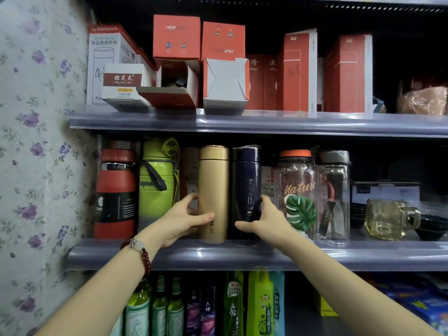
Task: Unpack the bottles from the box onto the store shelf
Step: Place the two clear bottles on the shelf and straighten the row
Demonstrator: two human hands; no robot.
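Note:
A gold bottle (213,185) and a dark navy bottle (246,187) stand upright side by side on the middle shelf (339,253). My left hand (179,221) wraps the lower part of the gold bottle, thumb across its front. Around the base of the navy bottle my right hand (264,221) is closed, thumb in front. An open orange box (174,81) lies on its side on the upper shelf (315,123), its flap hanging over the edge.
A red flask (115,192) and a green bottle (157,185) stand left of the gold one. Two clear bottles (297,190), a glass mug (388,218) and dark bowls (434,226) are to the right. Orange boxes fill the upper shelf. Floral wall (36,141) at left.

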